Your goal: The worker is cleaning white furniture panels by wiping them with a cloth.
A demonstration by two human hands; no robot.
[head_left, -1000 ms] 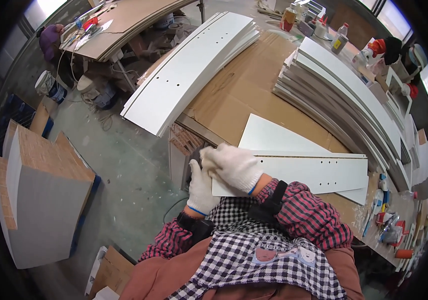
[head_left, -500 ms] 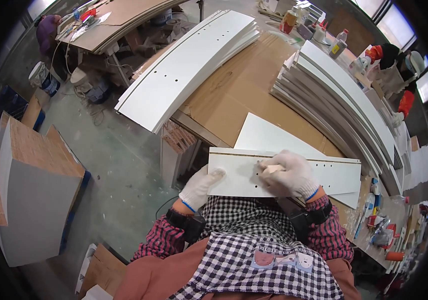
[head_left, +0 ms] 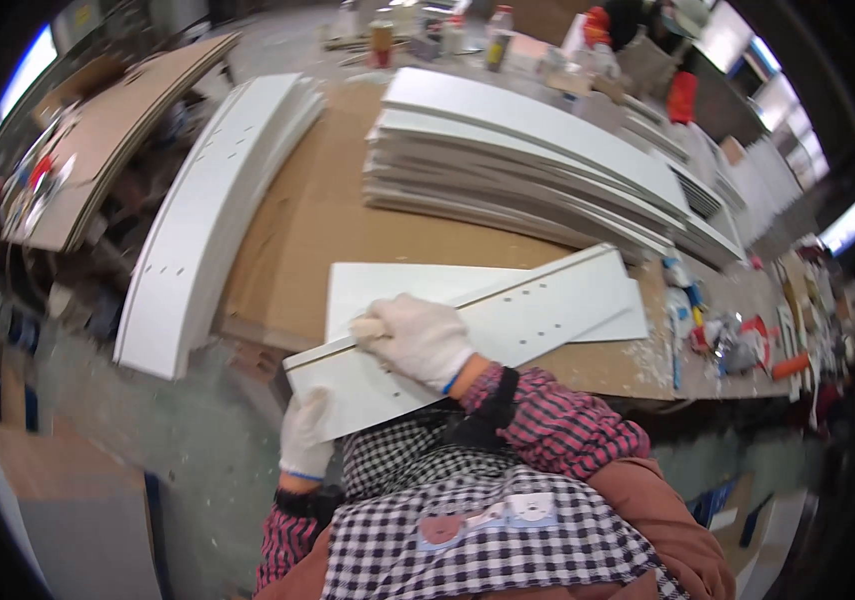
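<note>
A white board (head_left: 493,335) with drilled holes and a dark groove along its far edge lies at a slant, its right end farther from me. My left hand (head_left: 306,438), in a white knit glove, grips the board's left end, thumb on top; the other fingers are hidden beneath. Pinched in my gloved right hand (head_left: 418,338) is a small pale block (head_left: 369,328), held at the groove near the left end. Whether it is a sanding block I cannot tell. Another white board (head_left: 398,285) lies under the first, on the table.
Brown sheeting (head_left: 293,250) covers the table. A stack of drilled white panels (head_left: 193,220) stands left, a taller stack of white boards (head_left: 508,110) at the back. Bottles (head_left: 499,40) stand beyond. Tools and an orange roll (head_left: 791,366) lie on the right.
My view has swung right. The board has turned, its right end now farther away. My right hand has moved with the pale block toward the board's left end; my left hand keeps its grip.
</note>
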